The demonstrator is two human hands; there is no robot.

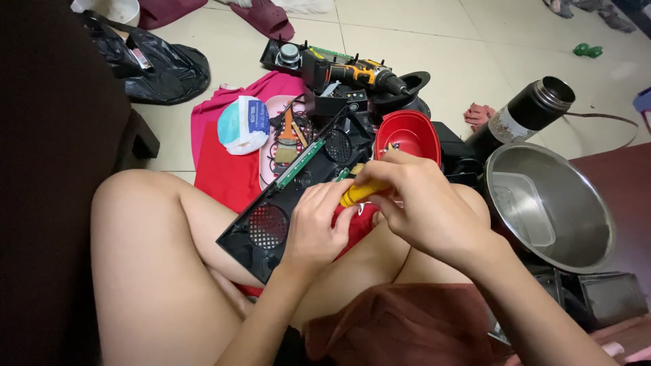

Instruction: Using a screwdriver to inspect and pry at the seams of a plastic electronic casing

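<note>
Your right hand [424,203] is clenched around the yellow plastic handle of a screwdriver [359,193], which lies nearly level between your two hands; only a short stretch of the glossy yellow handle shows, and the shaft and tip are hidden behind your fingers. Your left hand [315,227] has its grip closed on the near end of that handle and rests against the long black plastic speaker panel [278,210], which lies slanted across your lap. The panel has round mesh grilles, one near your left hand and another farther up, and a narrow green circuit strip [298,164] lies along its upper edge. Just beyond your hands sits a red plastic bowl [407,133], with a yellow and black cordless drill [352,71] lying on the tiled floor [434,41] behind it. A red cloth [220,152] spreads under the parts to the left, carrying a white and blue packet [241,124]. To your right stands a large stainless steel bowl [576,203], with a black cylindrical flask [529,112] lying tilted beside it. A black plastic bag [159,68] lies at the upper left.
</note>
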